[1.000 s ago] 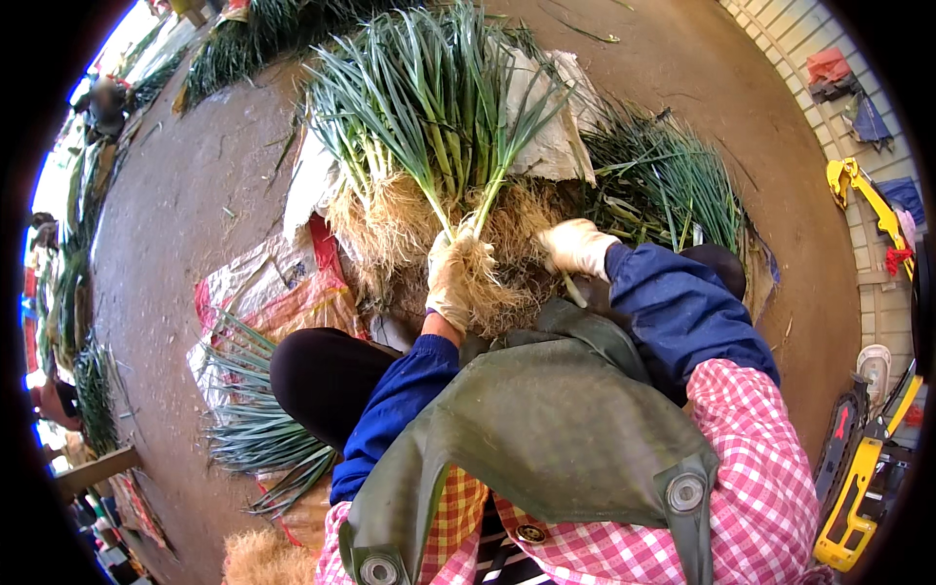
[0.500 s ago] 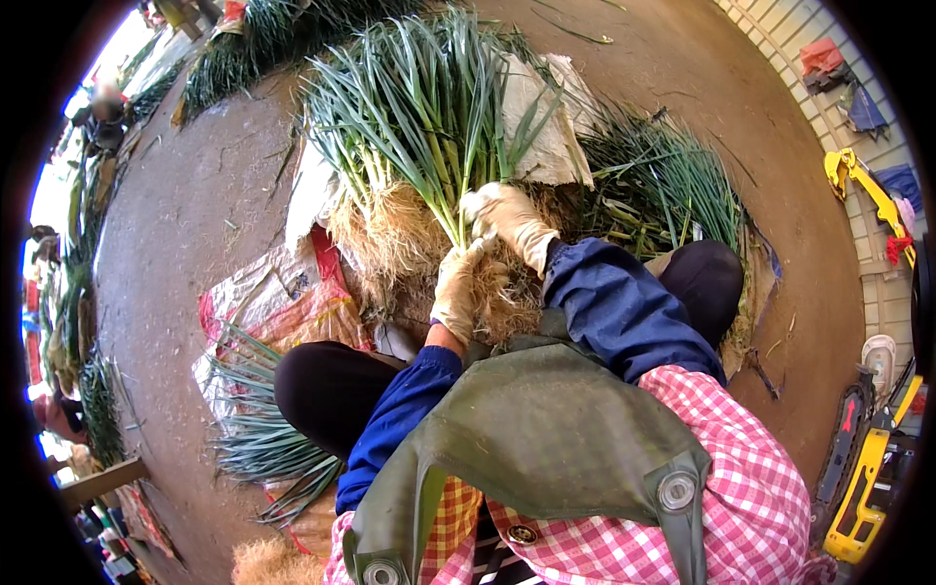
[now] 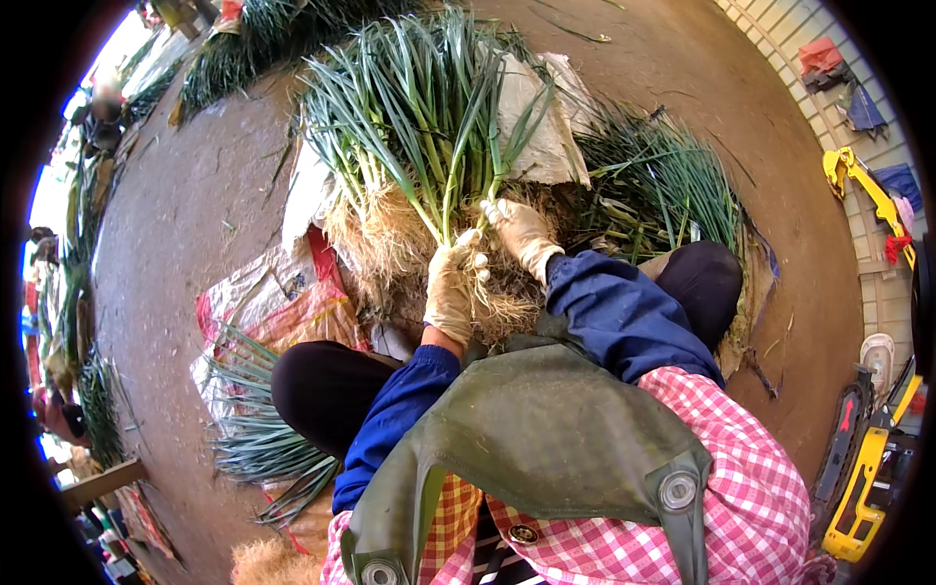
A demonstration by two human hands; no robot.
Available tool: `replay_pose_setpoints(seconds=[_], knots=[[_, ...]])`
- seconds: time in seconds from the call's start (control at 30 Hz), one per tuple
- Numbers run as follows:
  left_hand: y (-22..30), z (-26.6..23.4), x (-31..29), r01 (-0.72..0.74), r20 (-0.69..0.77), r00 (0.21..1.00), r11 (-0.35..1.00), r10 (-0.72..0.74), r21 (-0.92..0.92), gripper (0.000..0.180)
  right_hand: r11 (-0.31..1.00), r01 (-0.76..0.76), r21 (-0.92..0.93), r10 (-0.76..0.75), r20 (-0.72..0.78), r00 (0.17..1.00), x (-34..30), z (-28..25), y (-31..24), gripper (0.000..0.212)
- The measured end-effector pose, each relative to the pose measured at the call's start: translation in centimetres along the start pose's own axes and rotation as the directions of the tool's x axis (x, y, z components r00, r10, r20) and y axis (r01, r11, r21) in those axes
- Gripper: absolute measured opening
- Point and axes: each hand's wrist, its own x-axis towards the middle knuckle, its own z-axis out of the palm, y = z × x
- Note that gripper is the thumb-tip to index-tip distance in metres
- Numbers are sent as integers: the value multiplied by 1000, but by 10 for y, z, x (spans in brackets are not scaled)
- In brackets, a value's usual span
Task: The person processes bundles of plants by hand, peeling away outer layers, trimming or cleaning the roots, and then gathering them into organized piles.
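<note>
My left hand (image 3: 450, 292), in a cream glove, is wrapped round the root end of a few green onions (image 3: 447, 205). Their white bulbs and pale roots poke out beside the fingers, and the leaves point away from me. My right hand (image 3: 525, 237), gloved alike, pinches the pale lower stem of one green onion just to the right. Under and beyond both hands lies a large heap of green onions (image 3: 390, 107), its tangled straw-coloured roots (image 3: 375, 234) toward me.
More green onions lie at the right (image 3: 673, 185) and by my left knee (image 3: 263, 419). A red-edged woven sack (image 3: 278, 292) and a pale sack (image 3: 526, 117) are spread nearby. Yellow toy diggers (image 3: 858, 507) stand by the right wall. Further heaps line the left.
My hands have drawn slightly apart, the right moving a little right and toward me with one stem. White bulbs now show beside my left fingers.
</note>
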Motion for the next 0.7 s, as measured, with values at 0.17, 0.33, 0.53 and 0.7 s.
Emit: replay_pose_setpoints(seconds=[0.17, 0.33, 0.53, 0.7], knots=[[0, 8, 5, -93, -139, 986, 996, 91, -5, 30, 883, -186, 431, -136, 614, 777, -51, -18, -32, 28], [3, 16, -9, 53, 79, 996, 985, -40, -167, 38, 983, -116, -140, 176, 891, 418, -84, -52, -40, 29], [-5, 31, -1, 106, 106, 990, 984, -92, -140, 35, 998, -59, -33, 67, 308, 949, 18, -49, 88, 31], [4, 23, -11, -2, 42, 999, 997, 5, -75, 40, 880, -324, 348, 93, 543, 835, -34, -25, -28, 38]])
